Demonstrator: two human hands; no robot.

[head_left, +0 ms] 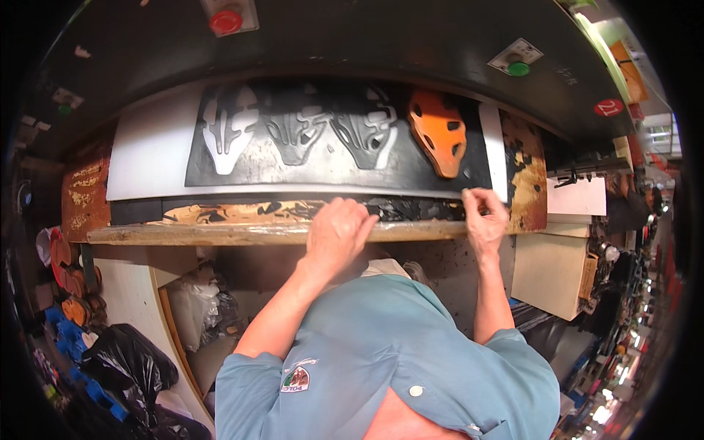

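Fingers curl narrow on the left hand and right hand, any grip unclear. At the right hand's eleven o'clock, an orange cutting die tops a black sheet.

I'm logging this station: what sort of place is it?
Probably a factory workshop, perhaps a cutting station: an orange, die-like plate lies on a black sheet with shaped openings, beside a dark machine housing bearing a red button and a green button.
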